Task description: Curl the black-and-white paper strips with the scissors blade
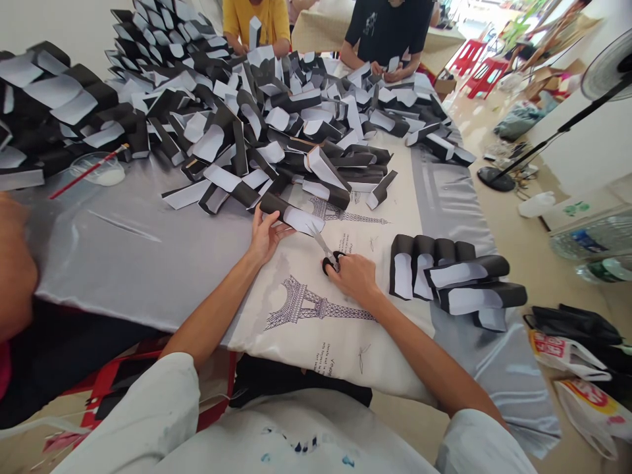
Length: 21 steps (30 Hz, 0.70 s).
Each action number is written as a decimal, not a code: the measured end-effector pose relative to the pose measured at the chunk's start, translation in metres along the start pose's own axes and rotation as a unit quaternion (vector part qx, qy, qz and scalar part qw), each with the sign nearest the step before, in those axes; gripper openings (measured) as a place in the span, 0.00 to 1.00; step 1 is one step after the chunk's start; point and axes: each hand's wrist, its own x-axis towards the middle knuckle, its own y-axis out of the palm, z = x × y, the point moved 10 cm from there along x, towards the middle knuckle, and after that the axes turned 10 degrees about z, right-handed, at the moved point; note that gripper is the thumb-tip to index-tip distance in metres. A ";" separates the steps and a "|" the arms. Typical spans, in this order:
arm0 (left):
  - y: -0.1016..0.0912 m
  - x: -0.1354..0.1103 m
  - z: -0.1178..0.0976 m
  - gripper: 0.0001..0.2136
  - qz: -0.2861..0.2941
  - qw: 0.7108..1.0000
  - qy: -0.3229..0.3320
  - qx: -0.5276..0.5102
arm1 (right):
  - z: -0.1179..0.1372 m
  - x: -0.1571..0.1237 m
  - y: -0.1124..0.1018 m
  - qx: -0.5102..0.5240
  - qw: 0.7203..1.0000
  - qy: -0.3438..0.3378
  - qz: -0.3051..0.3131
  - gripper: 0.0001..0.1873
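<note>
My left hand (265, 236) grips the near end of a folded black-and-white paper piece (290, 214) lying on the cloth. My right hand (353, 275) is closed round the black handles of a pair of scissors (326, 253), whose blades point up-left and touch the white flap of that piece. Both hands rest over a cream cloth printed with Eiffel towers (316, 309). A neat row of finished black-and-white pieces (451, 276) lies just to the right of my right hand.
A large heap of the same folded pieces (257, 112) covers the far half of the grey-covered table (123, 243). A shallow dish with a red stick (96, 170) sits at left. Two people (385, 33) work at the far end. Bags (577, 349) and a fan stand (498, 178) are at right.
</note>
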 end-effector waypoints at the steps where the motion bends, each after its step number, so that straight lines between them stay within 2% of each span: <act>1: 0.000 0.000 -0.001 0.32 -0.001 1.000 0.001 0.000 | 0.000 0.000 0.000 -0.001 1.000 -0.001 0.003 0.30; 4: -0.001 -0.001 -0.003 0.37 -0.006 1.000 0.007 0.007 | 0.000 0.001 0.002 -0.003 1.000 0.000 0.011 0.33; 6: 0.000 -0.002 -0.004 0.37 -0.005 1.000 0.004 0.013 | 0.000 0.001 0.001 -0.003 1.000 0.002 0.008 0.34; 10: 0.002 -0.003 -0.004 0.33 0.001 1.000 0.004 0.024 | -0.001 0.000 0.000 0.002 1.000 0.010 -0.003 0.34; 15: 0.000 -0.005 -0.008 0.24 0.000 0.999 0.028 0.032 | -0.001 0.000 -0.001 0.003 1.000 0.014 -0.004 0.32; 21: -0.005 -0.004 -0.008 0.21 -0.004 0.998 0.046 0.046 | 0.000 -0.002 -0.003 0.006 1.000 0.022 -0.019 0.33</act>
